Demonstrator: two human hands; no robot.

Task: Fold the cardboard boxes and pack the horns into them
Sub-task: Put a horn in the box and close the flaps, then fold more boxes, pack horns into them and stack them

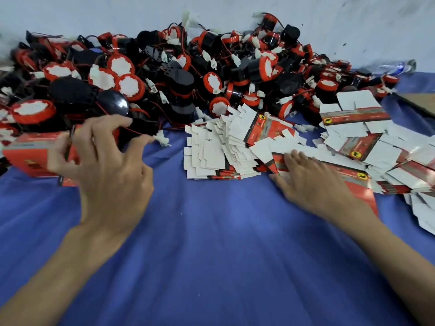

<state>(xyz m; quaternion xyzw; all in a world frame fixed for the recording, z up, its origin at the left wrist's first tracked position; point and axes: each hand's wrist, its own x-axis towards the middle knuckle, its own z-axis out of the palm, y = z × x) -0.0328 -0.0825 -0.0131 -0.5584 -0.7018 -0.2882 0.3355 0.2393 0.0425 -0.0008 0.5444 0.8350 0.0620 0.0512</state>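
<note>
Blue cloth (211, 231) w/ horns (164, 74) heaped at back, flat box blanks (235, 147) fanned centre-right: fetch step, right hand (310, 182) flat, fingers straight on a blank, left hand (106, 165) loosely spread, empty, beside a red box (26, 156); next prob. lift one blank.

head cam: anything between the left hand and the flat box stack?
Mostly bare blue cloth between the left hand and the flat box stack; only a white connector on a red wire by the fingertips. Head view.
</note>
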